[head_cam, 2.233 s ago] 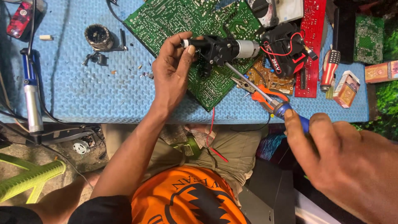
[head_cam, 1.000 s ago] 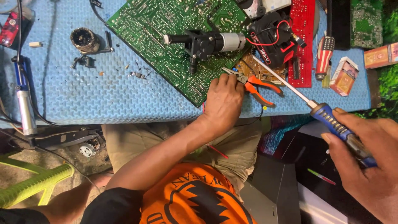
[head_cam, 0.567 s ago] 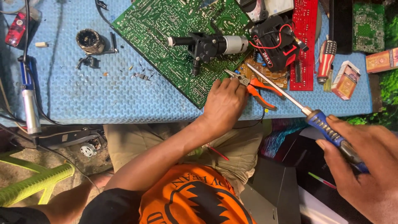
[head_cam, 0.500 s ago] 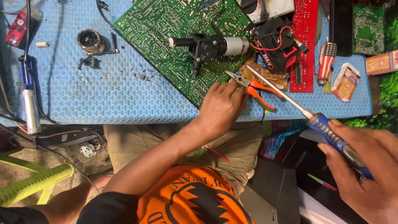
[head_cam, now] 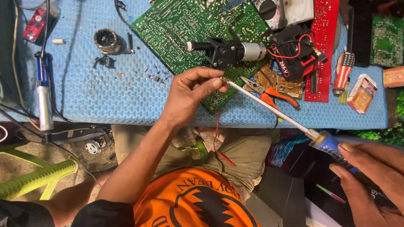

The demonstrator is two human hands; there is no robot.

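Note:
My left hand [head_cam: 191, 94] reaches over the near edge of a green circuit board [head_cam: 176, 29], thumb and forefinger pinched on a small part I cannot make out. The metal tip of a soldering iron [head_cam: 269, 109] touches that pinch. My right hand [head_cam: 370, 180], low at the right, grips the iron's blue handle. Just beyond the fingers a black motor assembly with a silver cylinder [head_cam: 229, 50] lies on the board. Orange-handled pliers [head_cam: 273, 92] rest under the iron's shaft. A thin red wire [head_cam: 219, 138] hangs below the table edge.
The blue mat [head_cam: 105, 101] carries a round metal coil [head_cam: 107, 40], a blue-handled tool [head_cam: 42, 96] at the left edge, a black part with red wires [head_cam: 292, 50], a red board [head_cam: 322, 50], a striped lighter [head_cam: 341, 73] and a small box [head_cam: 362, 94].
My left hand left the pliers and rose to the board's edge, pinching at the iron's tip. The iron swung left so its tip meets the fingers.

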